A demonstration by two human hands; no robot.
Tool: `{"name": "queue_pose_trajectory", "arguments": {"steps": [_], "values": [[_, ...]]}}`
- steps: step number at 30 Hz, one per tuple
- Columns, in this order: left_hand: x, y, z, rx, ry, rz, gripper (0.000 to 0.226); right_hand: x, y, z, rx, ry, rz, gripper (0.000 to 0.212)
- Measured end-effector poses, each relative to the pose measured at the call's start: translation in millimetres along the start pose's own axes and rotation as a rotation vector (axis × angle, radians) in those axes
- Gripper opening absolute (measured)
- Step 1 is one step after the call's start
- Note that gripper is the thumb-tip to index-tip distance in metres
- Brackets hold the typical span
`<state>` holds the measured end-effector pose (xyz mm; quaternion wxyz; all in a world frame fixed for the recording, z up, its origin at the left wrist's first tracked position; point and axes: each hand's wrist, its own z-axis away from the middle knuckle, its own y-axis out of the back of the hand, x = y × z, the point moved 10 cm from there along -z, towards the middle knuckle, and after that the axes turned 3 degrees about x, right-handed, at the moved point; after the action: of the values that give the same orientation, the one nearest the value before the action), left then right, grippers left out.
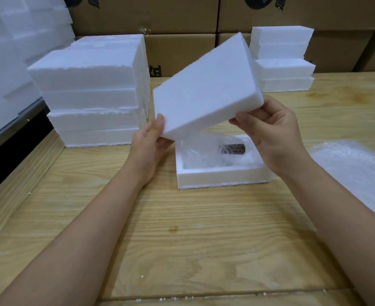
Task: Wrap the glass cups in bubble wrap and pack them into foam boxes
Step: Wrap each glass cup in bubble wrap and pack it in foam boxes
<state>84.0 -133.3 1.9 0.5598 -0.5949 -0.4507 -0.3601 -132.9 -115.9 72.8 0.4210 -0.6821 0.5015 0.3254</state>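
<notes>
Two bare hands in view: left hand, right hand. Left forearm and right forearm bare down to the frame's lower edge. Thumbnails short, plain. Wrists slim.

2 hands gripping tilted foam lid, above open foam box, wrapped cup inside

Left grip and right grip aloft, pinching
</notes>
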Motion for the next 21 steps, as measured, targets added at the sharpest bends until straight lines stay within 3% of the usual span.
{"name": "queue_pose_trajectory", "arguments": {"steps": [3,7,8,12,17,21], "values": [[14,2,-2,0.031,-0.092,0.013,0.031,4,3,3,-0.085,-0.088,-0.054,0.033],[41,-5,12,0.062,-0.287,-0.135,0.068,7,7,6,-0.237,-0.286,-0.157,0.094],[46,-10,17,0.045,-0.336,-0.197,0.075,7,11,6,-0.227,-0.292,-0.098,0.099],[53,-24,34,-0.028,-0.475,-0.389,0.072,1,26,5,-0.123,-0.196,0.08,0.059],[53,-26,43,-0.023,-0.554,-0.477,0.061,0,37,9,-0.099,-0.19,0.06,0.056],[40,-22,38,-0.054,-0.5,-0.464,0.045,6,47,12,-0.072,-0.178,0.164,0.053]]}}
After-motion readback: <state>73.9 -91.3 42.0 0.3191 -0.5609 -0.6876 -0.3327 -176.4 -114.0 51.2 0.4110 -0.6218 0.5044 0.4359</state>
